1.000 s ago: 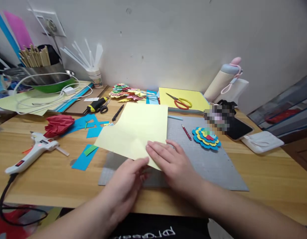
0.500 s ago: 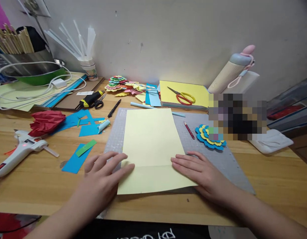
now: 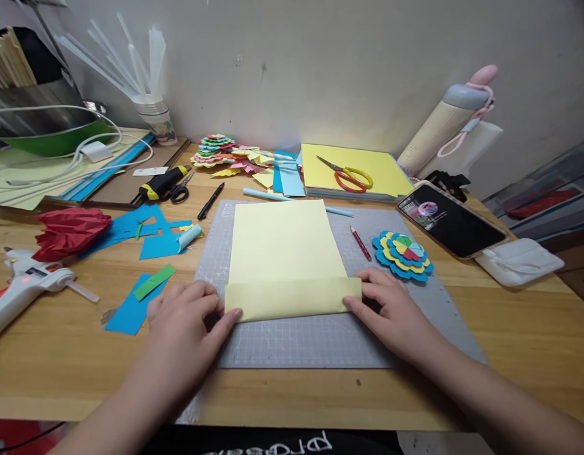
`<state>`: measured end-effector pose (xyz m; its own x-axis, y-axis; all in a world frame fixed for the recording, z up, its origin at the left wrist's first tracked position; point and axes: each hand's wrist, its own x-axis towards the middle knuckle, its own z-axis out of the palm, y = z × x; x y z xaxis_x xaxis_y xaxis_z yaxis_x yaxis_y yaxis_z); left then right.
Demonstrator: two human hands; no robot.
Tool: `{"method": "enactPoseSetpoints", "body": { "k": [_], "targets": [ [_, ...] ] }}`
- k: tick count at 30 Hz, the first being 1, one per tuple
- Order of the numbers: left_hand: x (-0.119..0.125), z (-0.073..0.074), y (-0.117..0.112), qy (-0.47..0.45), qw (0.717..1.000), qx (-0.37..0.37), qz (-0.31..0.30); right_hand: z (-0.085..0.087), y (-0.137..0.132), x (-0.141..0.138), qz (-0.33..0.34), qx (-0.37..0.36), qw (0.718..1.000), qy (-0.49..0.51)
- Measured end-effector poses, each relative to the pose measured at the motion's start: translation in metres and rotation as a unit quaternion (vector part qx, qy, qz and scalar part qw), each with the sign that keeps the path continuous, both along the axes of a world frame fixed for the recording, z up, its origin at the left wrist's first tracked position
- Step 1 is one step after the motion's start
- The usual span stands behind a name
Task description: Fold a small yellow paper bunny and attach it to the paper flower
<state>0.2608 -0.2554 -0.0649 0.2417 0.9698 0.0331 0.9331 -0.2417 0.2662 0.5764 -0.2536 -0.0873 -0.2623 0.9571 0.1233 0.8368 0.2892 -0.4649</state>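
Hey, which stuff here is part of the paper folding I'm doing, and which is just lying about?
In use:
- pale yellow sheet, near edge folded over, left hand and right hand at the fold's ends
- grey mat underneath

Apparently just lying about:
- red pencil
- layered paper flower
- phone
- glue gun
- black pen

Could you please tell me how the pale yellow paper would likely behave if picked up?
The pale yellow paper would probably feel light, as it looks thin. Its single-layer far part would likely flop, while the doubled near strip may be stiffer. It might spring open without the fingers at its ends.
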Motion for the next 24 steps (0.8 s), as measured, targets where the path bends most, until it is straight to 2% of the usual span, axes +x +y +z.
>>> {"method": "enactPoseSetpoints", "body": {
  "k": [2, 4, 6, 9, 12, 18, 21, 23, 24],
  "targets": [
    [0.003, 0.001, 0.001, 0.031, 0.999, 0.006, 0.014, -0.001, 0.003, -0.003, -0.015, 0.004, 1.0, -0.018],
    [0.007, 0.0, 0.0, 0.047, 0.998, 0.044, 0.002, -0.001, 0.004, -0.006, -0.029, 0.015, 0.999, -0.04],
    [0.012, -0.001, -0.003, 0.045, 0.993, 0.092, -0.059, -0.001, 0.005, -0.007, -0.033, 0.025, 0.998, -0.053],
    [0.024, -0.004, -0.007, 0.044, 0.972, 0.132, -0.192, -0.001, 0.005, -0.008, -0.028, 0.033, 0.998, -0.054],
    [0.035, -0.006, -0.008, 0.056, 0.957, 0.134, -0.25, -0.001, 0.005, -0.008, -0.031, 0.029, 0.998, -0.05],
    [0.043, -0.008, -0.008, 0.072, 0.956, 0.119, -0.26, -0.005, 0.006, -0.008, -0.05, 0.012, 0.997, -0.051],
    [0.043, -0.009, -0.01, 0.069, 0.961, 0.108, -0.245, 0.001, -0.002, -0.011, -0.066, 0.084, 0.993, -0.052],
    [0.043, -0.01, -0.01, 0.059, 0.963, 0.105, -0.24, 0.008, -0.014, -0.019, -0.038, 0.147, 0.986, -0.071],
    [0.043, -0.01, -0.01, 0.054, 0.964, 0.103, -0.237, 0.012, -0.02, -0.025, -0.004, 0.161, 0.983, -0.083]
  ]
}}
